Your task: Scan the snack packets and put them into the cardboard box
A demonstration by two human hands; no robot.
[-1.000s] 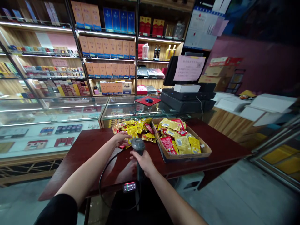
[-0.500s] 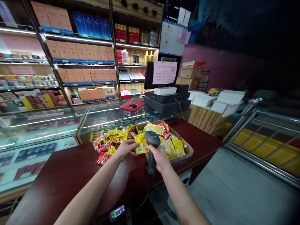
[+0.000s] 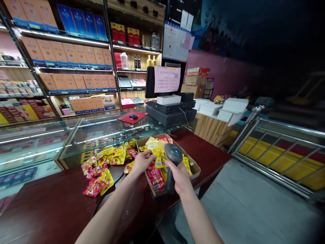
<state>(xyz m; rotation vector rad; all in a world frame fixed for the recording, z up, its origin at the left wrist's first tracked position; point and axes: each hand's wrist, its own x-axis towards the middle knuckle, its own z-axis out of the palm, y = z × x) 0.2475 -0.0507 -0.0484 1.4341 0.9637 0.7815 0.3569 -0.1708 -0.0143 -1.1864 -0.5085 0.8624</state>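
Note:
My right hand (image 3: 180,176) is wrapped around the handle of a dark barcode scanner (image 3: 173,154), its head pointing away from me with a small blue light on top. Between the fingertips of my left hand (image 3: 141,164) is the edge of a yellow snack packet (image 3: 160,159), which shows a barcode and lies just left of the scanner head. Both hands are over an open cardboard box (image 3: 196,173) full of yellow and red packets. A red packet (image 3: 155,177) shows below the held one. Left of my left hand, more snack packets (image 3: 118,156) lie in a loose pile.
The brown counter (image 3: 58,203) borders a glass display case (image 3: 83,132). Behind stand a monitor with a pink notice (image 3: 167,79) and a black cash drawer (image 3: 159,113). Boxed goods fill the back shelves. A metal railing (image 3: 279,152) stands at right.
The view has shifted, so the shelves and counter sit further left. My hands have moved over the box with the scanner and yellow packet, and the packet is turned differently.

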